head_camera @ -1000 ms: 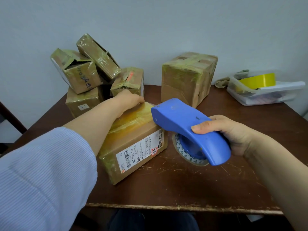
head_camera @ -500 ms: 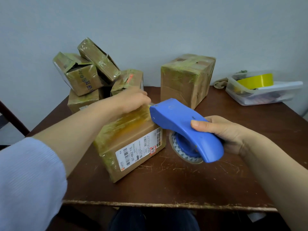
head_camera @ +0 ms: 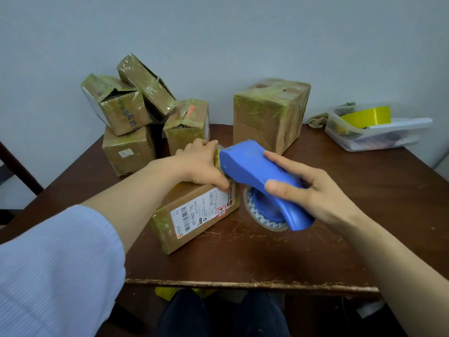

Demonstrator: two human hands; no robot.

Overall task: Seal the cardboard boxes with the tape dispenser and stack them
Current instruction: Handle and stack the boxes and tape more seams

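Labelled cardboard box (head_camera: 194,220) sits centre frame on the brown table (head_camera: 267,259). Left hand (head_camera: 201,164) lies spread on its top, pressing down, thumb at the corner near the shipping label (head_camera: 201,211). Right hand (head_camera: 313,190) is wrapped round the blue tape dispenser (head_camera: 252,166), whose nose meets the box's right top edge, just beside the left fingers. Risks, as judged: the cutter end is close enough to nick those fingers on the pull. If the left hand eases off, the box may slide and the tape go on skewed or wrinkled. Tape could also cover the barcode. Readable: "S07-P802 770" on the label, plus a red-framed handwritten mark, illegible. Blue handwriting on 1 box of the pile (head_camera: 121,110), upper left, is unreadable. Print on the tape core is too small.
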